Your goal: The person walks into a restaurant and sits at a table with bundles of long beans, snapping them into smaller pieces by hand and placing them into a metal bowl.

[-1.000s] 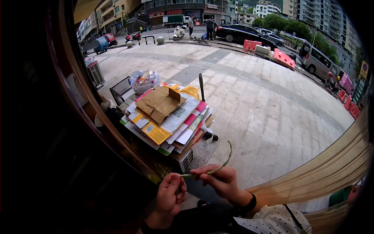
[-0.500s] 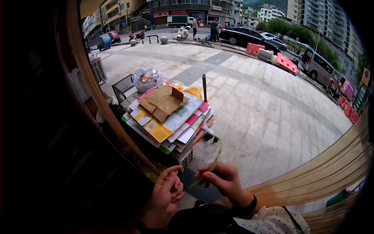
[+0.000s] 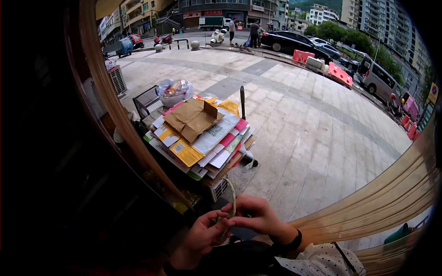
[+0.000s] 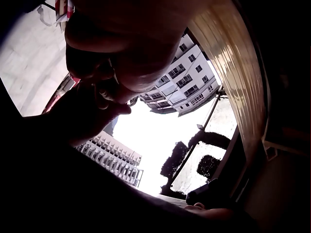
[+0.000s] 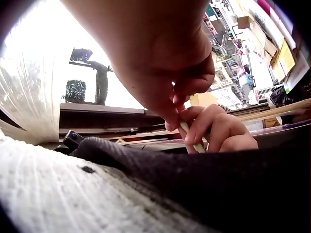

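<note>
A thin pale green stalk [image 3: 233, 198] stands up between my two hands at the bottom of the head view, its upper end curving over my right hand. My left hand [image 3: 202, 237] pinches its lower end with curled fingers. My right hand [image 3: 255, 216] pinches it just above, fingertips meeting the left hand's. In the right wrist view the pale stalk [image 5: 190, 137] passes between the left hand's fingers [image 5: 214, 127] and my right hand's fingertips [image 5: 174, 119]. The left wrist view is dark, showing only the undersides of both hands [image 4: 102, 82] against the sky.
A stack of flattened cardboard and coloured cartons [image 3: 198, 135] sits on a low cart ahead. A bag of bottles [image 3: 174, 91] and a wire crate [image 3: 147, 105] lie behind it. A paved plaza [image 3: 313, 129] opens to the right; a ribbed curtain [image 3: 391, 193] hangs at right.
The hands have come together. The stalk, earlier slanting out to the right from my right hand, now stands nearly upright between both pinching hands.
</note>
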Motion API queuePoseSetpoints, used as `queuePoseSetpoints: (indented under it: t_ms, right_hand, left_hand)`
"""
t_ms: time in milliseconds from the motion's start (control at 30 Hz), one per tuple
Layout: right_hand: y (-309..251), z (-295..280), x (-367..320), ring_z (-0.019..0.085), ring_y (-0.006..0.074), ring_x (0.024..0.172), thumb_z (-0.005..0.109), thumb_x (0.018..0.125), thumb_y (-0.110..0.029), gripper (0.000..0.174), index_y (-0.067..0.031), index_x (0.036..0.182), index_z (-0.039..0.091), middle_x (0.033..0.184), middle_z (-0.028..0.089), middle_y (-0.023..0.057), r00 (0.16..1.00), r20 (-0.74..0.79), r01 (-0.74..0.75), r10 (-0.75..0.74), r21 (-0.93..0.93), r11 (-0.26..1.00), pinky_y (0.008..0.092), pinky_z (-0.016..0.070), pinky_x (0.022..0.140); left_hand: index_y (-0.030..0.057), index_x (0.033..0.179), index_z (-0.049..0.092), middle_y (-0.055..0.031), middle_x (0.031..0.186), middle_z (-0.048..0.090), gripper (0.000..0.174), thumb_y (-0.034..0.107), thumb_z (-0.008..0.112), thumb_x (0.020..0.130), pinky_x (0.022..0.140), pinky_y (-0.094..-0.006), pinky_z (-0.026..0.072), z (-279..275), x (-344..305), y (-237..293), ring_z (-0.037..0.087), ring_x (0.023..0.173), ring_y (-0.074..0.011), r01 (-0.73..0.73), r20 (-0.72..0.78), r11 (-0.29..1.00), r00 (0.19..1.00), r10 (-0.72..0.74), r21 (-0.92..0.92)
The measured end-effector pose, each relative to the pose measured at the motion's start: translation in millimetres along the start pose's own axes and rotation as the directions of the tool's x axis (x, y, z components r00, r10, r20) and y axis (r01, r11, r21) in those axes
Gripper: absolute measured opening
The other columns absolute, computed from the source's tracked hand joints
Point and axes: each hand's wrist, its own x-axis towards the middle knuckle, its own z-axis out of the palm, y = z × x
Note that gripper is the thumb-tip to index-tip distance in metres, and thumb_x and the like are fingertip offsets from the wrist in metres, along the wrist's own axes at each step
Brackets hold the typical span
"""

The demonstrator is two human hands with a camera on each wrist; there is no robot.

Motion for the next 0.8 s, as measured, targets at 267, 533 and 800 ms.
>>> queuePoseSetpoints:
  t_ms: [267,533,800]
  right_hand:
    - [-7,0,0,0.057,0.0050,0.086,0.065,0.093,-0.009,0.021,0.0007,0.112,0.066,0.095,0.064,0.0003,0.960,-0.246,-0.063,0.132,0.268,0.961,0.0200,0.0456,0.078]
    - [-17,8,1,0.061,0.0076,0.079,0.066,0.091,-0.006,0.017,0.0025,0.106,0.066,0.088,0.065,0.0028,0.984,-0.141,-0.054,0.105,0.325,0.944,0.0225,0.0473,0.067]
    - [-4,7,-1,0.060,0.0066,0.070,0.070,0.087,-0.005,0.015,0.0004,0.101,0.071,0.083,0.066,0.0038,0.975,-0.222,-0.007,0.023,0.071,0.997,0.0216,0.0460,0.061]
  left_hand:
    - [0.0029,0.111,0.057,-0.0039,0.082,0.065,0.019,0.009,0.060,0.094,0.053,-0.0162,0.0372,16,-10,18,0.048,0.058,-0.0025,-0.056,0.026,0.964,0.998,0.051,0.258]
    - [0.0025,0.109,0.058,-0.0040,0.081,0.065,0.017,0.010,0.062,0.094,0.049,-0.0154,0.0327,16,-8,15,0.045,0.055,-0.0006,-0.119,0.082,0.978,0.991,0.106,0.171]
    - [0.0039,0.098,0.060,-0.0091,0.077,0.064,0.010,0.014,0.058,0.097,0.045,-0.0203,0.0351,4,1,6,0.043,0.047,-0.0063,-0.226,0.029,0.972,0.974,0.225,0.064]
